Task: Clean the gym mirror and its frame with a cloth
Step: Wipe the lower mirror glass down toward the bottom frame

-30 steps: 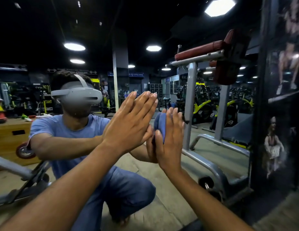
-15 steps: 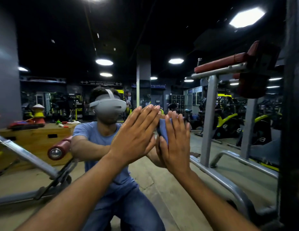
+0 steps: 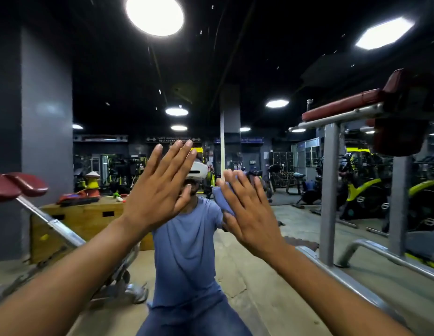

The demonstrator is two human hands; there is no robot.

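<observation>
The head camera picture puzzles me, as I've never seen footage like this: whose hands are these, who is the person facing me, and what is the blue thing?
There is one picture, taken by a wide-angle camera worn on a person's head. The two arms reaching forward belong to that wearer. They face a gym mirror, so the crouching figure in the blue shirt is their own reflection, headset included.

The left hand lies flat and open against the glass, fingers straight. The right hand presses a blue cloth against the mirror with straight fingers; it has no curled grip on it.

Everything else is gym equipment, mostly seen in the reflection: a wooden box, red-padded benches and yellow machines.
</observation>
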